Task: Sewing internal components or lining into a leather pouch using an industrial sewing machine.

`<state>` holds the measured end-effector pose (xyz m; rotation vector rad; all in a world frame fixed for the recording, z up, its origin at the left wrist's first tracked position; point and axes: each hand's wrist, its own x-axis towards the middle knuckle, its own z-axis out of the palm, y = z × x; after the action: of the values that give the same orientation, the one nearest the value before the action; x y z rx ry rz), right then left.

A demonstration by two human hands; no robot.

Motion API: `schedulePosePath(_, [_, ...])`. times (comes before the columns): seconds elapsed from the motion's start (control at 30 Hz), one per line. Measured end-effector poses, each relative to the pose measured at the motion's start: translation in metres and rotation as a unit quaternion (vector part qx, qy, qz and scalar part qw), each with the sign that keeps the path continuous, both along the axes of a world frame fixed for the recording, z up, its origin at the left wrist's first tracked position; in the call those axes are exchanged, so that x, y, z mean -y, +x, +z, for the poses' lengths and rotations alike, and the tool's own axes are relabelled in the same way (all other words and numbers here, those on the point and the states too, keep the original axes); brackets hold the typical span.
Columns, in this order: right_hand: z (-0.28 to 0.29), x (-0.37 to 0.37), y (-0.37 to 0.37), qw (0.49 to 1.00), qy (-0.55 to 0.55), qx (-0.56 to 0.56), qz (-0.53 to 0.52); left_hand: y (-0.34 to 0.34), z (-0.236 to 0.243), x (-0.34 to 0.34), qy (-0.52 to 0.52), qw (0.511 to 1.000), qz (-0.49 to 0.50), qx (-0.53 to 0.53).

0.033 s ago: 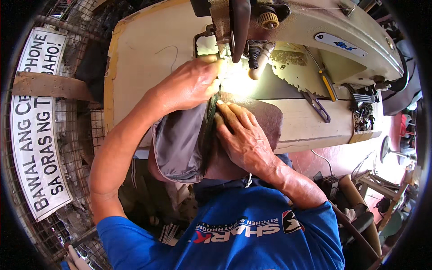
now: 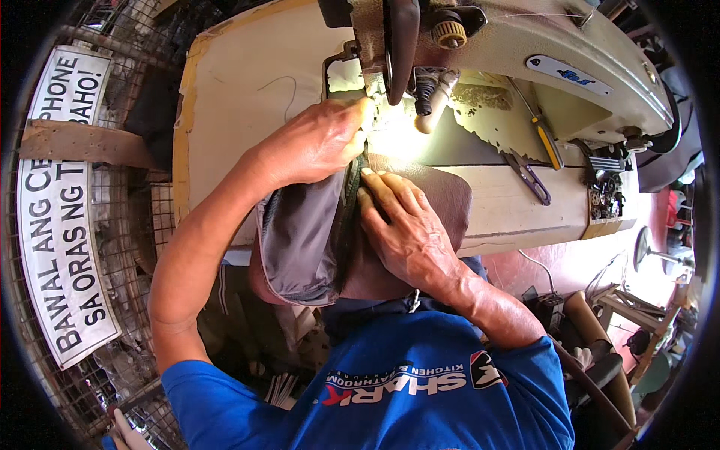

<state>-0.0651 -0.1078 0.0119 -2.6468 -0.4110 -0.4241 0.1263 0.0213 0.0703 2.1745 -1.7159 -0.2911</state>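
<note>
At left, the bare left hand (image 2: 326,142) bends over the pale, flat table (image 2: 232,105), fingertips pinched, seemingly on the far end of a narrow black zipper-like strip (image 2: 349,202). Dark grey, smooth lining cloth (image 2: 300,232) hangs left of this strip, past the table's near edge. The strip's long axis runs from the wearer away toward the grey metal sewing machine (image 2: 510,45), leaning slightly right. Joining looks underway; hand and glare hide how much is stitched or left. Rightward, the right hand (image 2: 412,232) presses flat, fingers extended, on a brown leather-like panel (image 2: 446,199).

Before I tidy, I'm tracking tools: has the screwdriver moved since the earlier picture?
No; judged against the machine, the screwdriver shows no shift either way.
</note>
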Motion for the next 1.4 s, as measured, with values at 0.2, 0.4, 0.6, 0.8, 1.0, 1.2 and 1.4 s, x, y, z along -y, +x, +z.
schedulePosePath(0.2, [0.003, 0.000, 0.000, 1.000, 0.014, 0.003, 0.001, 0.010, -0.017, -0.003, 0.111, 0.993, 0.041, 0.010])
schedulePosePath(0.4, [0.001, 0.003, 0.002, 1.000, 0.014, 0.004, 0.011, 0.002, -0.015, -0.002, 0.022, 0.992, 0.097, -0.073])
schedulePosePath(0.6, [0.004, 0.015, 0.007, 0.998, 0.036, 0.002, 0.054, -0.002, 0.000, -0.018, 0.094, 0.981, 0.164, -0.047])
schedulePosePath(0.8, [0.007, 0.046, 0.021, 0.991, 0.026, -0.019, 0.129, -0.010, 0.004, -0.016, 0.009, 0.984, 0.164, -0.062])
schedulePosePath(1.0, [0.005, 0.065, 0.030, 0.982, 0.002, -0.062, 0.180, 0.010, -0.004, 0.004, 0.091, 0.994, 0.062, -0.020])
schedulePosePath(1.2, [0.006, 0.070, 0.032, 0.982, -0.004, -0.049, 0.181, 0.011, -0.018, 0.011, 0.062, 0.991, 0.100, -0.062])
schedulePosePath(1.4, [0.007, 0.070, 0.034, 0.978, -0.027, -0.053, 0.202, 0.002, -0.006, 0.010, 0.039, 0.992, 0.120, 0.018])
